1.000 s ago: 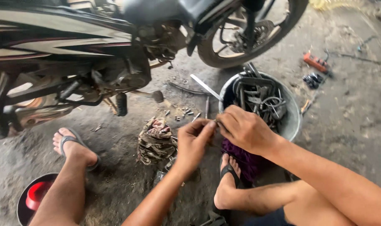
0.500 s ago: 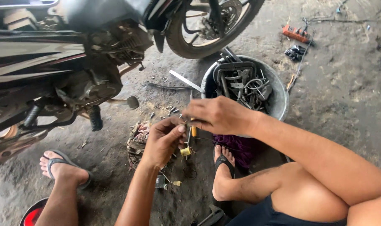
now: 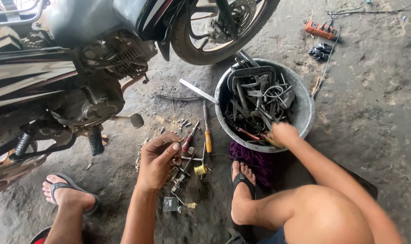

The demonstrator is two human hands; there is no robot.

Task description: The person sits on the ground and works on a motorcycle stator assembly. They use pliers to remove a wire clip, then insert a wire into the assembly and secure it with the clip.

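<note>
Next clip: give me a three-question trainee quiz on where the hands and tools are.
1. True or false: the right hand reaches into the metal basin of tools.
2. What lies on the ground nearest the left hand? A) small loose parts B) a helmet C) a tyre pump
3. Fill in: the screwdriver beside the basin has a ____ handle.

Key: 1 true; 2 A; 3 yellow-orange.

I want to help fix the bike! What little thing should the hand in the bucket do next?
Probably close on one tool and lift it out: the right hand reaches into the metal bucket of jumbled tools, while the left hand already pinches a small part.
</note>
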